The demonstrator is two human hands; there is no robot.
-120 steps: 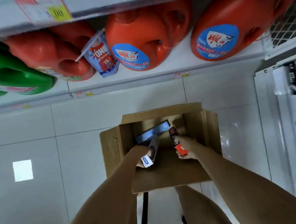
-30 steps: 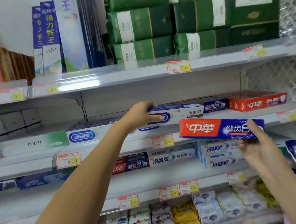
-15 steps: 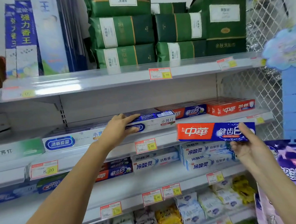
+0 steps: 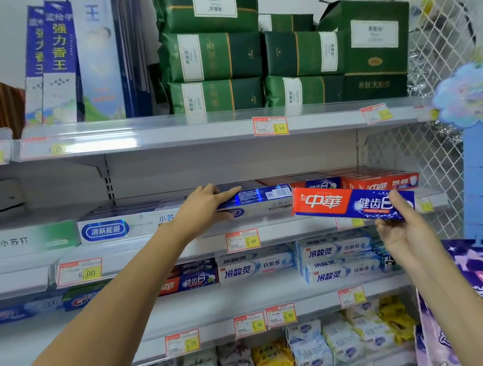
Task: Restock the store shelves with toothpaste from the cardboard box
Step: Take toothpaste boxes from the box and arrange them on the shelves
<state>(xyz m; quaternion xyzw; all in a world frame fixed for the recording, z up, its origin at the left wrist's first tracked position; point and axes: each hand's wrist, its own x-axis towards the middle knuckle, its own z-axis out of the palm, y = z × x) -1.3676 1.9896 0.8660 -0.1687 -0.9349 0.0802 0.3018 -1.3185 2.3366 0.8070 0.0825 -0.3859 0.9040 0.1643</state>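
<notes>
My left hand (image 4: 205,210) holds a white and blue toothpaste box (image 4: 263,198) lying lengthwise on the middle shelf (image 4: 182,247), fingers on top and thumb against its front. My right hand (image 4: 402,230) grips the right end of a red and blue toothpaste box (image 4: 347,204), held level in the air just in front of that shelf's edge. Behind it, matching red and blue boxes (image 4: 380,182) lie on the same shelf. The cardboard box is out of view.
Green packs (image 4: 217,55) and tall blue boxes (image 4: 58,66) fill the top shelf. More toothpaste rows (image 4: 334,262) lie one shelf lower, small packets (image 4: 272,357) below that. A wire mesh panel (image 4: 440,155) and a purple hanging pack (image 4: 478,296) close off the right side.
Four seconds ago both hands were down in the cardboard box, each taking a toothpaste box. Over the last second, the left hand stayed on its box and the right box rose slightly towards the shelf.
</notes>
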